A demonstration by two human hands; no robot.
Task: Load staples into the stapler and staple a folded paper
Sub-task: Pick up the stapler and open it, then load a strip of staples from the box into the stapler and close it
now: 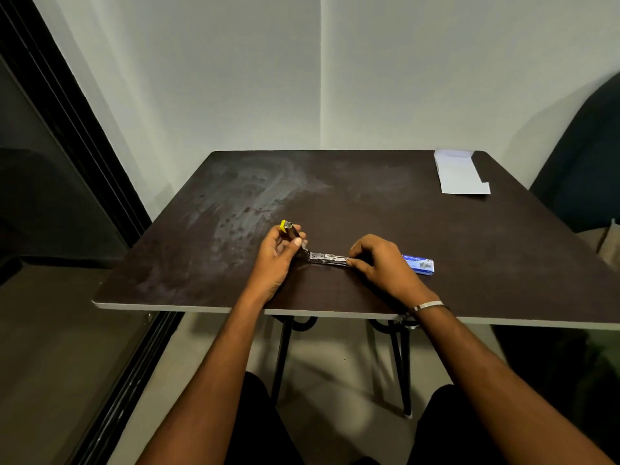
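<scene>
A small stapler (327, 258) lies hinged wide open on the dark table (369, 203). My left hand (280, 256) grips its raised yellow-tipped top arm (288, 227). My right hand (382, 263) pinches the far end of the metal staple channel, which rests flat on the table. Whether staples are between those fingers is hidden. A blue staple box (419, 264) lies just right of my right hand. The folded white paper (461, 174) sits at the far right corner of the table.
The table's front edge (201, 308) runs just below my wrists. A wall corner stands behind the table, a dark chair (583, 169) to the right, and a dark window frame (67, 129) along the left. Black table legs show below.
</scene>
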